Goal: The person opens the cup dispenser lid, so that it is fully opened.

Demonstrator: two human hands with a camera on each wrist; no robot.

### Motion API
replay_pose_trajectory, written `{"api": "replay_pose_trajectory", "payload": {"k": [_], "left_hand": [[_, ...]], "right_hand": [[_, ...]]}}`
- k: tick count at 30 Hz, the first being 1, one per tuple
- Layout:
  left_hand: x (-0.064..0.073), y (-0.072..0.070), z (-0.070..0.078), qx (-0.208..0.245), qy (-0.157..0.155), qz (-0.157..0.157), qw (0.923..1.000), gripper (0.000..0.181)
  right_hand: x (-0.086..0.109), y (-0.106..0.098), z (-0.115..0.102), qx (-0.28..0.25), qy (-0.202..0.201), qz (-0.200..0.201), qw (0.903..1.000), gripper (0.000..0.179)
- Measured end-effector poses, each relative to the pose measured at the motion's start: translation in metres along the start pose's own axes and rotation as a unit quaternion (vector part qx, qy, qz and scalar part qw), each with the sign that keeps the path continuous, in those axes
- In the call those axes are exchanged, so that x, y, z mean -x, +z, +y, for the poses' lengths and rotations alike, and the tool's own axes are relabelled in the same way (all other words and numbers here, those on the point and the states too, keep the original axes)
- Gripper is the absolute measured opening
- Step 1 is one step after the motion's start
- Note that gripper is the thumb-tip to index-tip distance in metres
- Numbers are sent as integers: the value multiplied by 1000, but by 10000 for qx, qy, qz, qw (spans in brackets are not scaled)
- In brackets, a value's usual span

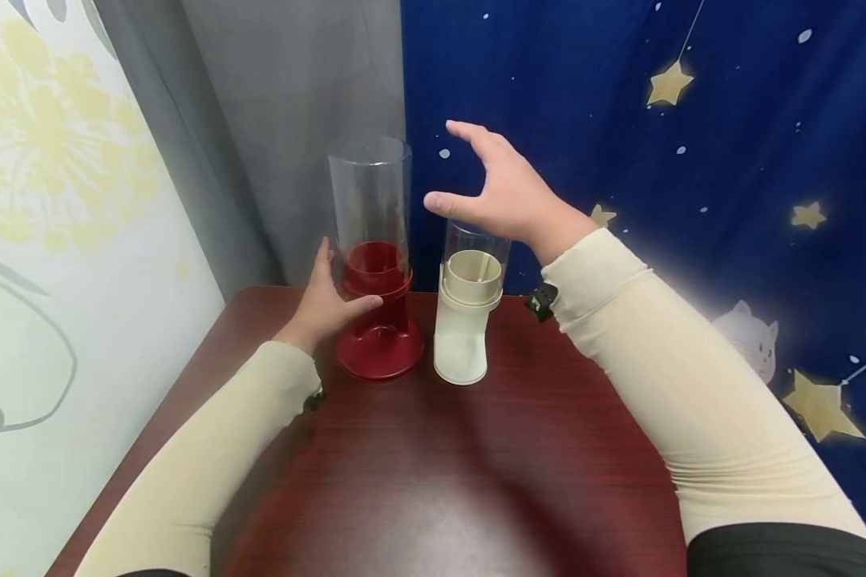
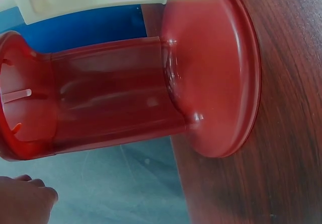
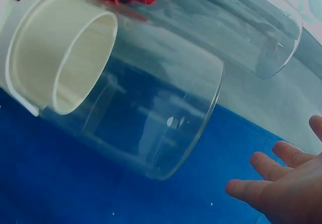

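Observation:
At the back of the table stands a red dispenser-like stand with a round foot, topped by a tall clear cylinder. To its right is a cream one with a shorter clear cylinder. Fingers spread, my left hand is at the left side of the red stand, thumb in front of it; the head view does not settle whether they touch. My right hand hovers above the cream stand, thumb and fingers apart, holding nothing. In the right wrist view its fingers are apart from the shorter cylinder's rim.
A dark red wooden table lies under both stands. Behind it hang a grey curtain and a blue star-patterned curtain. A pale patterned surface rises along the left edge.

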State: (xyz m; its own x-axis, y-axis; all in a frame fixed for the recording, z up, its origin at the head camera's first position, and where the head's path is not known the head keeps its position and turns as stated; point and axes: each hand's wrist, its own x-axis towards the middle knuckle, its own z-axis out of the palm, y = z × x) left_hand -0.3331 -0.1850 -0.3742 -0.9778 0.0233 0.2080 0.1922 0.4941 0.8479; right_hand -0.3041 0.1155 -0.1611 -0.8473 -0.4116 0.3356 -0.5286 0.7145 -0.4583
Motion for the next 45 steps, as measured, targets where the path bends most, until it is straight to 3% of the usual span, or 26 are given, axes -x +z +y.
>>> {"api": "replay_pose_trajectory", "payload": {"k": [13, 27, 36, 45], "left_hand": [[-7, 18, -2, 417, 175, 208, 9988, 137], [-7, 21, -2, 514, 367, 335, 9974, 137], [-10, 26, -6, 602, 578, 290, 9961, 138], [-9, 28, -6, 584, 676, 325, 9955, 138]], "right_hand": [[-25, 21, -15, -383, 141, -5, 9992, 98], [-50, 41, -41, -642, 265, -260, 9972, 93], [-59, 47, -45, -659, 544, -298, 9959, 105], [-60, 60, -39, -1294, 750, -172, 9886, 105]]}}
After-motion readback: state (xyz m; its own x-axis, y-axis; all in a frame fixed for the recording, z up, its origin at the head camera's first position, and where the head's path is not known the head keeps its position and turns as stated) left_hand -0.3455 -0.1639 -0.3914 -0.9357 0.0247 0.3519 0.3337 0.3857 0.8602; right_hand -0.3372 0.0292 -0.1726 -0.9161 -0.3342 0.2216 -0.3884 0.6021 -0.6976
